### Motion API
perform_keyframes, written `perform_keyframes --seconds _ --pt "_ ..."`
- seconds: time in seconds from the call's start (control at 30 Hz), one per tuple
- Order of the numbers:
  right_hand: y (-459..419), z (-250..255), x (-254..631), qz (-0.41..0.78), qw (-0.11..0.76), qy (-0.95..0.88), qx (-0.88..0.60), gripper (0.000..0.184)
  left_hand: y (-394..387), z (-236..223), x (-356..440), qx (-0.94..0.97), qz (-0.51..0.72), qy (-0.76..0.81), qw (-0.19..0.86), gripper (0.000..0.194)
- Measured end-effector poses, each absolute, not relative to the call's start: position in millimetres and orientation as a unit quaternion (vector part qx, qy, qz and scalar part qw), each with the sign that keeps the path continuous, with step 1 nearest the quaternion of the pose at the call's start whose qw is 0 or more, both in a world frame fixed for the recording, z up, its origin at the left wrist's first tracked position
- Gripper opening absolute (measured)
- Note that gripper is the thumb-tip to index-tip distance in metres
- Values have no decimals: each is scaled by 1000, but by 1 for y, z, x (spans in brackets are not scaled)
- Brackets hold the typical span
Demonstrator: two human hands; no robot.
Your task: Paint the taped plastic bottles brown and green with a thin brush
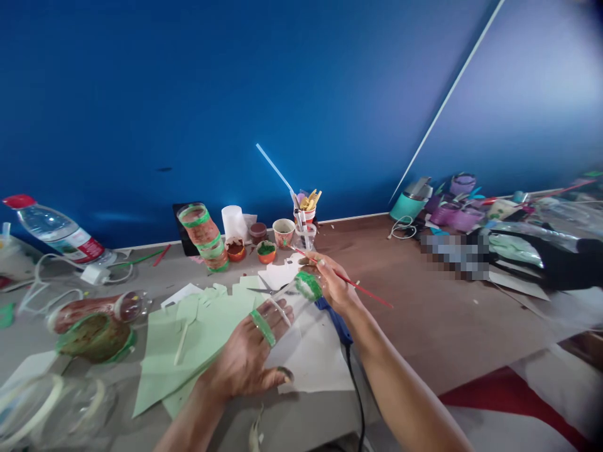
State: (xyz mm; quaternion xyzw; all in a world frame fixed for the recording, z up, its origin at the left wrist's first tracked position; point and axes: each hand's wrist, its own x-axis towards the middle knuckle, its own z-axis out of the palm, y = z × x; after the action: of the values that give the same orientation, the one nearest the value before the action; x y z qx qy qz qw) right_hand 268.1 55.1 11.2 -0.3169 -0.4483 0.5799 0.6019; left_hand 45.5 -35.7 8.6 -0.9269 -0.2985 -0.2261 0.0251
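My left hand (257, 355) reaches its fingers into a clear plastic bottle piece (308, 285) with green-painted bands, and carries it; the thumb stands apart, its tip darkly stained. One green band crosses the back of that hand. My right hand (332, 282) pinches a thin red paintbrush (365, 292) just beyond the bottle piece. The brush's tip points up and left, towards a paper cup (283, 233). Close by are a small orange cup of green paint (266, 252) and another of brown paint (235, 249). Whether the right hand touches the plastic is unclear.
A brown-and-green painted bottle (204, 235) stands left of the paints. Green paper sheets (162, 351) and a blue tool with a black cord (340, 321) lie on the table. Left are painted bottle pieces (97, 339) and a water bottle (61, 232); clutter fills the right.
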Motion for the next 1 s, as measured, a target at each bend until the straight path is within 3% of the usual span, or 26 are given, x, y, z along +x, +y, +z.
perform_keyframes --seconds 0.13,0.37,0.57,0.73,1.0 --pt "55 7 267 555 590 -467 -354 36 -35 10 44 -926 -235 -291 41 84" --pt "57 3 268 552 574 -467 -385 40 -34 11 44 -929 -223 -293 29 88" --pt "59 4 268 547 595 -455 -373 41 -37 12 47 -929 -175 -322 -44 84" --pt "57 7 269 569 595 -445 -353 40 -41 19 41 -896 -197 -346 -197 86" --pt "54 8 268 597 619 -435 -268 39 -42 14 32 -659 -410 -278 -566 81"
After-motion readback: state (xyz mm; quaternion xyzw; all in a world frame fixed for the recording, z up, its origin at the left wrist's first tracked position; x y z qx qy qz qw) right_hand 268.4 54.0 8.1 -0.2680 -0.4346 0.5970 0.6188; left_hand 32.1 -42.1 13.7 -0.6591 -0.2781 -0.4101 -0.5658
